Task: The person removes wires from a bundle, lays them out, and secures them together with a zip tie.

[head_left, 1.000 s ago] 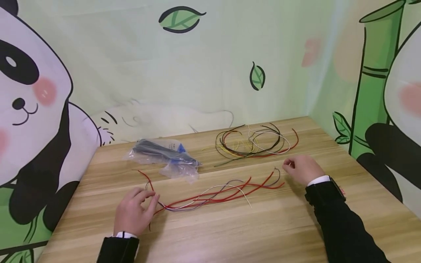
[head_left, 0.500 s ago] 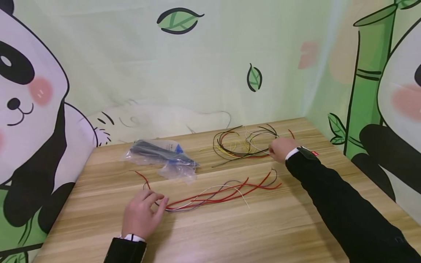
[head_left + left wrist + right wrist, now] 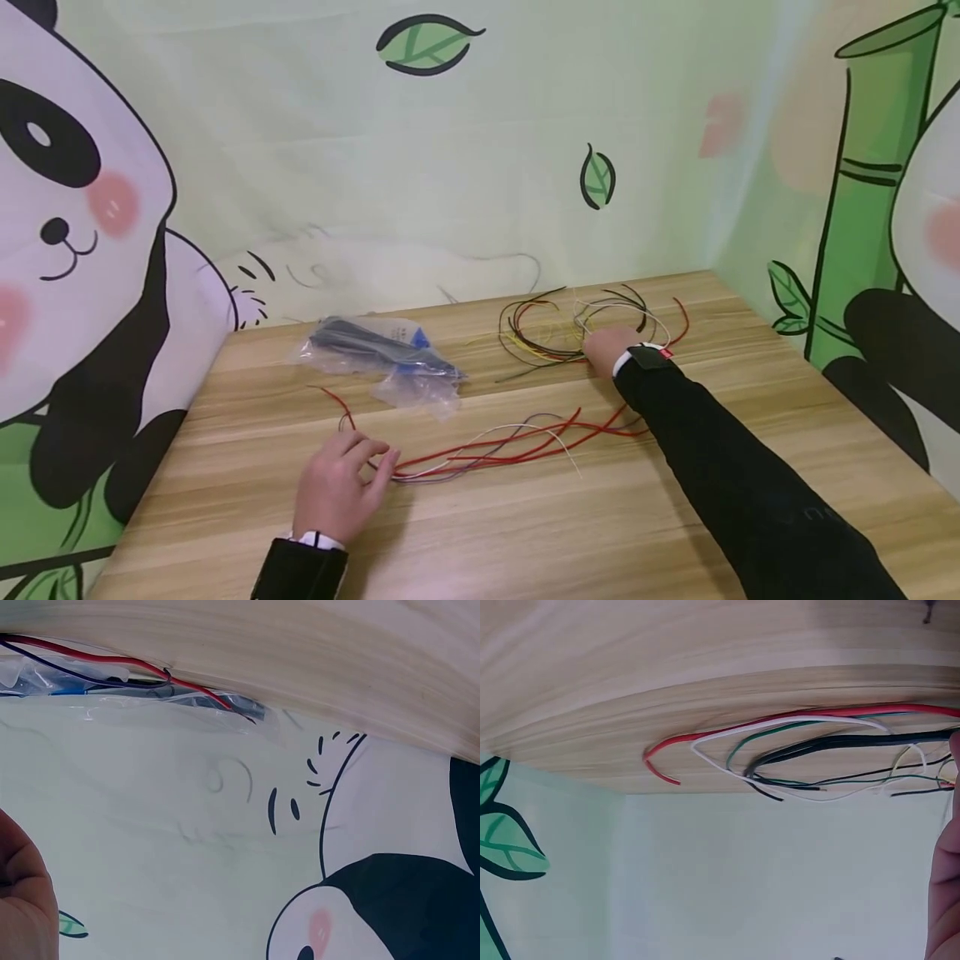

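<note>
Red dominates the long bundle of wires (image 3: 517, 457) lying across the front of this wood-grain table (image 3: 480, 542), with a thin white and a purple strand mixed in. Ends don't line up at all, they fan out and cross toward the right.

Left hand (image 3: 341, 487) is at the bundle's left end, fingers loosely bent, thumb right by the strands. Looks relaxed to me, nothing clearly gripped. My guess is it sits there to mind that end so the wires don't wander, since they look springy.

Right hand (image 3: 609, 350) is over at the back, on the near side of the looped wires (image 3: 536, 347) (black, green, yellow, white, some red). Fingertips are hidden in the head view, and the right wrist view only catches the hand's edge against the black wires (image 3: 840, 742), so I can't tell if it's pinching one. Coming in from the near side probably makes sense, as the loops overlap and that edge is easiest to get at.

Clear plastic bag (image 3: 378, 354) with dark stuff inside lies back left, beside the loops but apart from them, likely parked there to keep it off the wires.
</note>
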Tool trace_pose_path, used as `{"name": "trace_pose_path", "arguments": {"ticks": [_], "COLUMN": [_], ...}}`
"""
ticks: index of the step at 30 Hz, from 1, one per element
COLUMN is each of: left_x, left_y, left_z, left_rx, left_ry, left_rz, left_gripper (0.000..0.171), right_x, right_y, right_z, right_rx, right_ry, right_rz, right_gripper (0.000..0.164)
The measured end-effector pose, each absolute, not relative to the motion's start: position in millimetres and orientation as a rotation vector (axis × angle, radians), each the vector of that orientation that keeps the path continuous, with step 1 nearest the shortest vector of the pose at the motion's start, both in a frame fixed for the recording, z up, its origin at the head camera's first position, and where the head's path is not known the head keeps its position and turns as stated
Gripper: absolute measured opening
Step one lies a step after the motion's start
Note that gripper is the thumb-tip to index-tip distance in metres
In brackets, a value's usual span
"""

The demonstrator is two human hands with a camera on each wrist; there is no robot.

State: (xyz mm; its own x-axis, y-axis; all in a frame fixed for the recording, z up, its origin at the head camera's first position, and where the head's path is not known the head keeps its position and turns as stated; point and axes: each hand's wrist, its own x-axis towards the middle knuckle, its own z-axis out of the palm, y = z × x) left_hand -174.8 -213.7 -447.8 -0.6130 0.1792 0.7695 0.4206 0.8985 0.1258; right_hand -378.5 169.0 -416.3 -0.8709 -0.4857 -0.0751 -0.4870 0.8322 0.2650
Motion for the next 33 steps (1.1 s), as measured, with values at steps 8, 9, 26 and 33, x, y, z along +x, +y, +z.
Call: {"name": "trace_pose_path", "arguments": {"ticks": [8, 9, 26, 33], "left_x": [-176, -176, -175, -174], "left_y": [-211, -211, -212, -213], "left_z": [-447, -448, -448, -448], "left_rx": [-0.437, -0.437, -0.437, -0.429], "left_ry": [-2.233, -2.235, -2.250, -2.260], "left_rz": [-0.383, -0.383, -0.381, -0.385], "left_gripper": [0.014, 0.014, 0.015, 0.014], "right_x": [-376, -376, -383, -381], "right_y": [163, 164, 165, 168], "right_z": [-419, -420, -389, -368], "right_rx": [-0.786, -0.783, -0.612, -0.703], "right_ry": [2.998, 2.997, 3.173, 3.265], "right_rz": [0.519, 0.534, -0.163, -0.356], "right_gripper": [0.011, 0.010, 0.015, 0.018]}}
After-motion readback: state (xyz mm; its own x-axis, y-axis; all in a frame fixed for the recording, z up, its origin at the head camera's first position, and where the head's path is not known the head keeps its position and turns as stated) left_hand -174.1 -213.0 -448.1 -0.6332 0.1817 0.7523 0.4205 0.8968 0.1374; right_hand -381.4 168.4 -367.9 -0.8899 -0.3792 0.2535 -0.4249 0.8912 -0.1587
